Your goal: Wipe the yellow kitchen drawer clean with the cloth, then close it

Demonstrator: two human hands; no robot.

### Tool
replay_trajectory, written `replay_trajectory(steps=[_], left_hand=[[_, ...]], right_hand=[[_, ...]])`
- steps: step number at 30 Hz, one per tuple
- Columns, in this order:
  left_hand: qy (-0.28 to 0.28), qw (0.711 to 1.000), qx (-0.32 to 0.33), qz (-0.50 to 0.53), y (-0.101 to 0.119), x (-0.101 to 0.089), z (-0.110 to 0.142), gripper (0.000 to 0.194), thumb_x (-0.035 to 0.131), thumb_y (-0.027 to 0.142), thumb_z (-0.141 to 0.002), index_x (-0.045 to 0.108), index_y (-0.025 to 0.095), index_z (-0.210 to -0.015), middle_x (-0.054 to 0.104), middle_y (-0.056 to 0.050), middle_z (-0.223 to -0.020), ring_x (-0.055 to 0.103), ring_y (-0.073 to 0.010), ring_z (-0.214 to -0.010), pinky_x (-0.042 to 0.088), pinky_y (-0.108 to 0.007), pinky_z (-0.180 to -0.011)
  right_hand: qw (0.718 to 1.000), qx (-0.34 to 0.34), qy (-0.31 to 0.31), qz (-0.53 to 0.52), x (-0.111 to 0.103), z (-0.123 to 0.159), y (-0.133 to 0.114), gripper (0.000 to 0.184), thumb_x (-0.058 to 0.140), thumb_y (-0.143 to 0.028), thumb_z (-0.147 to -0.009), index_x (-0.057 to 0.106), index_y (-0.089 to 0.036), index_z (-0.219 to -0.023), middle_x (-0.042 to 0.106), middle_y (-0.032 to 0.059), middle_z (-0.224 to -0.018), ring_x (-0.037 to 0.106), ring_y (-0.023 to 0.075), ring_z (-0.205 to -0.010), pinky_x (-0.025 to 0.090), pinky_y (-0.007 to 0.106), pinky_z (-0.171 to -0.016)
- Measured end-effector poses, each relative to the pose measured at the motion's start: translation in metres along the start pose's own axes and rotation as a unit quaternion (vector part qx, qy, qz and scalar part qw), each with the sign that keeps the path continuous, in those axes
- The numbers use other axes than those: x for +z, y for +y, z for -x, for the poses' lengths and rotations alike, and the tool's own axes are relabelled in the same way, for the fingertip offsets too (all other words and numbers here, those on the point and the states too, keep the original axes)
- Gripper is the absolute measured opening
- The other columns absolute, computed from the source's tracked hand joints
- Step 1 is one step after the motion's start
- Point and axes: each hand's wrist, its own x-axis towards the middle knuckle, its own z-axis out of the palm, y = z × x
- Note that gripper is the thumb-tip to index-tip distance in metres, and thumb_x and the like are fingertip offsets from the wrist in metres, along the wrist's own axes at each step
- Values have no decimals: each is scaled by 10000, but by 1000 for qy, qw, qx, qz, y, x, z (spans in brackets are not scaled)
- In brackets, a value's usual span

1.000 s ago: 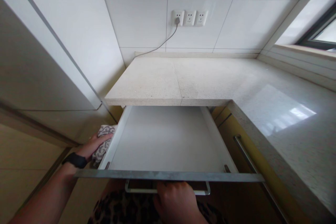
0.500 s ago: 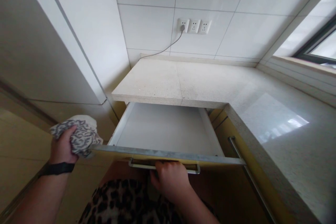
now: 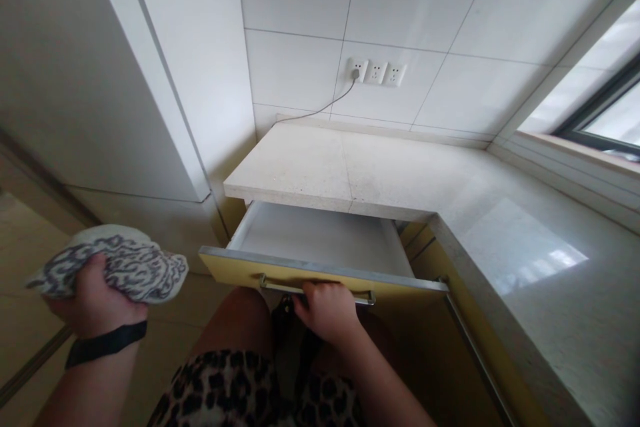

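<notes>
A bunched cloth [image 3: 135,263], white with a dark wavy pattern, is gripped in my left hand [image 3: 95,297], held out to the left of the drawer. My right hand [image 3: 330,310] has its fingers wrapped around the metal handle [image 3: 367,299] on the drawer's yellow front. The drawer [image 3: 320,240] stands partly pulled out under the countertop, and the white inside that shows holds nothing visible. Its rear part is hidden beneath the counter.
Above the drawer runs a pale stone countertop [image 3: 295,163], its corner turning toward me on the right. A tall white cabinet-like unit [image 3: 125,113] stands left. A cord [image 3: 325,109] runs from the wall sockets [image 3: 377,72]. Another long handle [image 3: 477,347] is at right.
The drawer has slid inward, so less of its inside shows, with my right hand still on the handle. My left hand has moved left with the cloth. The view has tilted up slightly.
</notes>
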Motion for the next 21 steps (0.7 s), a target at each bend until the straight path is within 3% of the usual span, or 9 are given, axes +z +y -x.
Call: replay_trajectory(steps=[4, 12, 21], left_hand=[[16, 997, -5, 69, 9, 5, 21, 546, 736, 281, -686, 497, 213, -1172, 606, -22, -1380, 563, -235, -1307, 510, -441, -1086], [-23, 998, -51, 34, -7, 8, 47, 529, 787, 347, -739, 587, 203, -1208, 648, -49, -1306, 592, -265, -1266, 513, -443, -1071], [-74, 992, -103, 6, -28, 2, 45, 557, 800, 414, -751, 612, 220, -1239, 657, -60, -1287, 603, -285, -1247, 514, -454, -1053]], right_hand=[[1000, 9, -5, 17, -3, -20, 7, 467, 399, -565, -988, 715, -226, -933, 760, 89, -864, 736, 271, -808, 512, 350, -708], [998, 48, -30, 34, -13, -60, 20, 516, 377, -604, -991, 741, -239, -1023, 762, 106, -970, 722, 268, -895, 508, 363, -793], [997, 57, -22, 42, -10, -92, 35, 558, 359, -630, -987, 748, -232, -1025, 757, 113, -977, 713, 275, -922, 496, 365, -808]])
